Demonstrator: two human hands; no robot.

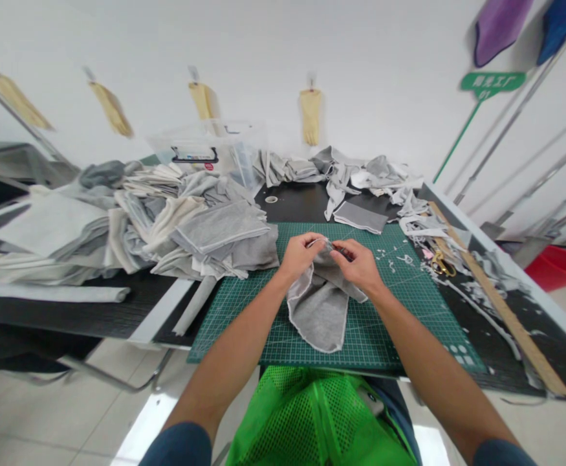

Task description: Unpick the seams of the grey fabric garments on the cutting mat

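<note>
A grey cloth piece (317, 310) with a pale stitched edge hangs from my hands over the green cutting mat (244, 310). My left hand (303, 254) is closed on its upper edge, fingers pinching the fabric. Close beside it, my right hand (358, 262) is closed round a small dark tool with a metal tip (341, 250), which looks like thread snips. The tip meets the cloth edge between the two hands. Fingers cover most of the tool, so whether its blades are apart cannot be made out. The cloth's lower end rests on the mat.
Heaped grey and cream cloths (166, 220) fill the left side. Behind are a clear plastic box (200, 152) and more cloth pieces (331, 168). A folded grey cloth (360, 217) lies at the mat's back edge. Gold-handled scissors (440, 264), scraps and a wooden ruler (506, 317) lie right.
</note>
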